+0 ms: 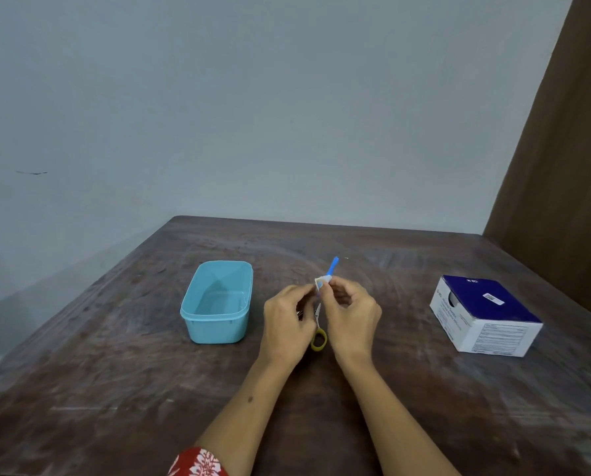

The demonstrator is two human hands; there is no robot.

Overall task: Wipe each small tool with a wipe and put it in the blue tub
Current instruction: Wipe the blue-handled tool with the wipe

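Head view: right hand (350,316) pinches wipe (322,280) around blue tool (333,266); left hand (287,321) seemingly grips it.

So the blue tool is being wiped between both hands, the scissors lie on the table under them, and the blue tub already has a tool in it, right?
Not quite: the head view shows the blue tub holding nothing yet. The rest stands: both the left hand and right hand work the wipe on the blue tool, with the scissors below.
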